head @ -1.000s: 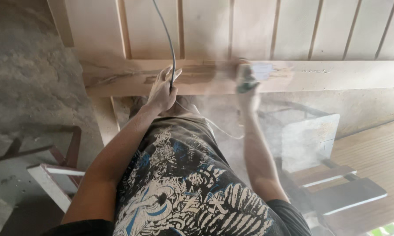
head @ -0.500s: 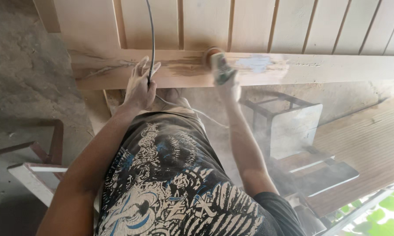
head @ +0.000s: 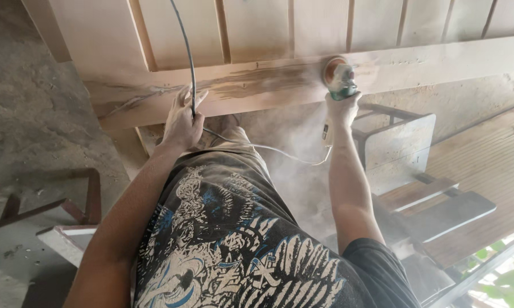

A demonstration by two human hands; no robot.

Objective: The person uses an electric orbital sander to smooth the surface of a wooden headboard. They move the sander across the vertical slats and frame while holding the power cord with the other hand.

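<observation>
One sander point(head: 340, 78) further right than before

No packages, signs or screens showed anywhere in the view. The nearest thing to a label was a small pale patch on the green sander point(head: 341, 80) — too blurred by dust to tell whether it was a sticker.
</observation>
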